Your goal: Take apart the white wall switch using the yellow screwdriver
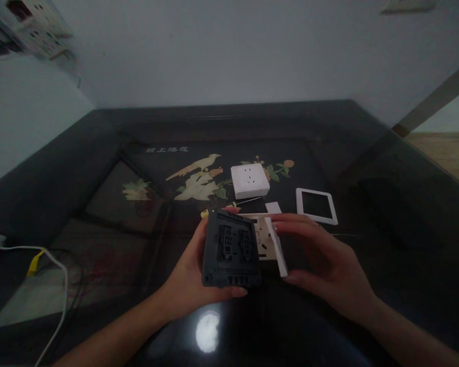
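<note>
My left hand [191, 275] is wrapped around a dark grey switch module [233, 250], which is tilted up so that its slotted face shows. Between the fingers and thumb of my right hand [321, 255] is a thin white rocker plate [276, 247], held on edge just right of the module. Behind both, partly hidden, lies a white back box [263, 237] with holes in its floor. A small white piece [273, 207] lies just beyond it. A screwdriver [248, 200] with a yellow handle rests behind my left hand, its handle partly covered.
A white socket box [250, 180] stands beyond my hands, and a white square frame [316, 205] lies to the right on the glossy dark table [110, 255]. A white cable [66, 285] with a yellow tag runs along the left. Wall sockets [42, 35] are at upper left.
</note>
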The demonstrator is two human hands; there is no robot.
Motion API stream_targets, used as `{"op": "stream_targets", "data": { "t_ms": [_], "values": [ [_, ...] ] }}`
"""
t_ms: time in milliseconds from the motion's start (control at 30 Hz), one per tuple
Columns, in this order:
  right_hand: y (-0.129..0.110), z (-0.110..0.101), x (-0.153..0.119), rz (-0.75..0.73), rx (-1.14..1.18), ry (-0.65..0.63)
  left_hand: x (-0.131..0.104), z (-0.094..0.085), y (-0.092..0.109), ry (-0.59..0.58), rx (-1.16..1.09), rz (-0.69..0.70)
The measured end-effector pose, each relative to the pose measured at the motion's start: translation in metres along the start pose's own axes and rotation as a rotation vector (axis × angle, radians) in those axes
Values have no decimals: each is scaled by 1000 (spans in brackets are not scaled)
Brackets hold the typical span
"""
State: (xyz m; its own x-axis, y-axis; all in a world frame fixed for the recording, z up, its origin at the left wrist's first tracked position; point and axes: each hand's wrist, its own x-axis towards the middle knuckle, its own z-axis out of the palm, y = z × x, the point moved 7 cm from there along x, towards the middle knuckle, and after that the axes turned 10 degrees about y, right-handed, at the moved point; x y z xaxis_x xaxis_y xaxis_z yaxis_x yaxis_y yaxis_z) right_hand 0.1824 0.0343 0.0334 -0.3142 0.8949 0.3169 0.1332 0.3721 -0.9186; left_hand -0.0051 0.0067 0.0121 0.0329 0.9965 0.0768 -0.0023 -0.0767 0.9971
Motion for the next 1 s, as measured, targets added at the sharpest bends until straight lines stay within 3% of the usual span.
{"op": "stream_targets", "data": {
  "t_ms": [233, 667, 1000],
  "values": [
    [11, 22, -14, 5, 169, 23, -13, 13, 12, -53, 93, 196],
    [3, 25, -17, -74, 63, -15, -15, 18, 5, -115, -7, 146],
    [-6, 26, -18, -281, -86, -4, -14, 16, -2, -56, -45, 124]
  ]
}}
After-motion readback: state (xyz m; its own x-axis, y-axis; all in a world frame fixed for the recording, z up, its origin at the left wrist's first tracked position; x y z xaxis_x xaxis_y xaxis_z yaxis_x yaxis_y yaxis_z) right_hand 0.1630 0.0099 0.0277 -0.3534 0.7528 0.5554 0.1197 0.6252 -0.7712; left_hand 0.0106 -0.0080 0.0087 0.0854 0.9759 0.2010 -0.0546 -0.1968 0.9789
